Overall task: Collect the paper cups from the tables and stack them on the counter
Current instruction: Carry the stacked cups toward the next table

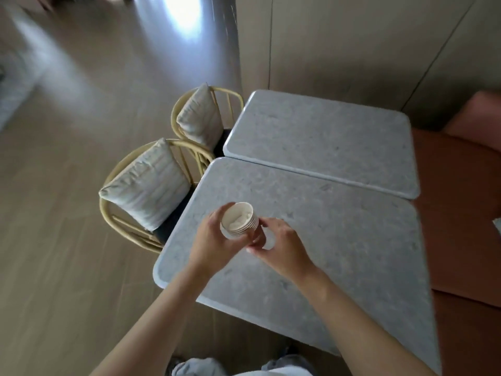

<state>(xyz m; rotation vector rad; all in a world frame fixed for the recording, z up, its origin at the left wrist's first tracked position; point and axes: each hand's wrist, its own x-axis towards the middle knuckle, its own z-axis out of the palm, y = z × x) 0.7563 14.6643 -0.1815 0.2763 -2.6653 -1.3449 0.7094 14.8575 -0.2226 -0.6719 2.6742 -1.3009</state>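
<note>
A stack of several nested white paper cups is held above the near grey marble table, tilted so its open mouth faces me. My left hand grips the stack from the left, thumb over the rim and fingers curled under it. My right hand holds the lower part of the stack from the right with curled fingertips. The bottoms of the cups are hidden by both hands.
A second grey marble table abuts the far edge of the near one. Two rattan chairs with pale cushions stand on the left. A rust-coloured bench seat runs along the right. Wooden floor stretches to the left.
</note>
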